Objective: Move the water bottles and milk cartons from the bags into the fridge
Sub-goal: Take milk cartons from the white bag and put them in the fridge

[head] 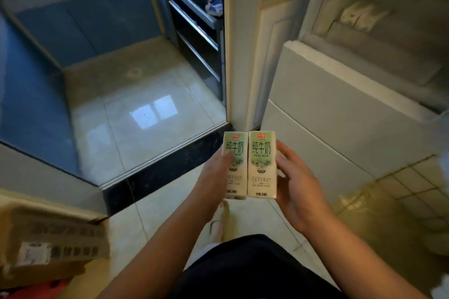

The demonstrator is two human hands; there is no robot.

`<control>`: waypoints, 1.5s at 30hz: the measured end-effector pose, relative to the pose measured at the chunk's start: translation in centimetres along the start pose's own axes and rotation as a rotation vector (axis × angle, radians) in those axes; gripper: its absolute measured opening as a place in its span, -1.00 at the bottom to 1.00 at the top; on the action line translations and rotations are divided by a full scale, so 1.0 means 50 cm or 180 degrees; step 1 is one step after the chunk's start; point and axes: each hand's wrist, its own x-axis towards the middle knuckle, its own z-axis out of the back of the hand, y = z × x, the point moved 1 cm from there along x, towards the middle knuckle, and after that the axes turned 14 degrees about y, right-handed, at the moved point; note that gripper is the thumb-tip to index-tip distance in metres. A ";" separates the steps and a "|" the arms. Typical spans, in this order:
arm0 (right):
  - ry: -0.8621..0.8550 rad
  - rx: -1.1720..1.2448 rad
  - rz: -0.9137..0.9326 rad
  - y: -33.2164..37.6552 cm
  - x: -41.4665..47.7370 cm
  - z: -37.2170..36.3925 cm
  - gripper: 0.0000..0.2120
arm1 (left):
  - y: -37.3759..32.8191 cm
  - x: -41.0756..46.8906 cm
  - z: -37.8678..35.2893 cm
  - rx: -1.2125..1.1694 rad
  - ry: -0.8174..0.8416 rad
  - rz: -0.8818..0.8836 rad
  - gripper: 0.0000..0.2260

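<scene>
**Two milk cartons held before the open fridge**

Low in the centre of the frame, the left hand (213,178) gripped the left milk carton (235,153), thumb laid across its printed face; the right hand (297,189) curled its fingers round the outer edge of the right milk carton (262,165); the two cartons stood upright, side by side and touching; the open fridge (340,109) filled the right of the frame, its shelf contents too blurred to name; a cardboard box (48,245) sat at lower left on the tiled floor (136,109).
</scene>
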 end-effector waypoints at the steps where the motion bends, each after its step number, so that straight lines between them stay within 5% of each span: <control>1: -0.0221 -0.0043 0.0195 0.015 0.024 0.007 -0.74 | -0.020 0.036 -0.004 0.0158 0.0165 -0.0068 -0.75; 11: -0.1448 -0.0782 0.1625 0.214 0.204 0.000 -0.80 | -0.283 0.321 -0.038 0.1111 0.1705 -0.0900 -0.77; 23: -0.1627 -0.1355 0.2871 0.532 0.288 0.053 -0.47 | -0.606 0.502 -0.214 0.1163 0.2937 -0.2313 -0.50; 27: -0.1730 -0.1502 0.3097 0.635 0.292 0.091 -0.46 | -0.682 0.539 -0.292 0.1244 0.2979 -0.2552 -0.49; 36: -0.1830 -0.1541 0.2704 0.796 0.321 0.185 -0.53 | -0.814 0.633 -0.417 0.1881 0.2880 -0.2094 -0.69; 45: -0.2349 -0.1684 0.1285 0.842 0.347 0.306 -0.77 | -0.822 0.719 -0.500 0.2716 0.2961 -0.1009 -0.79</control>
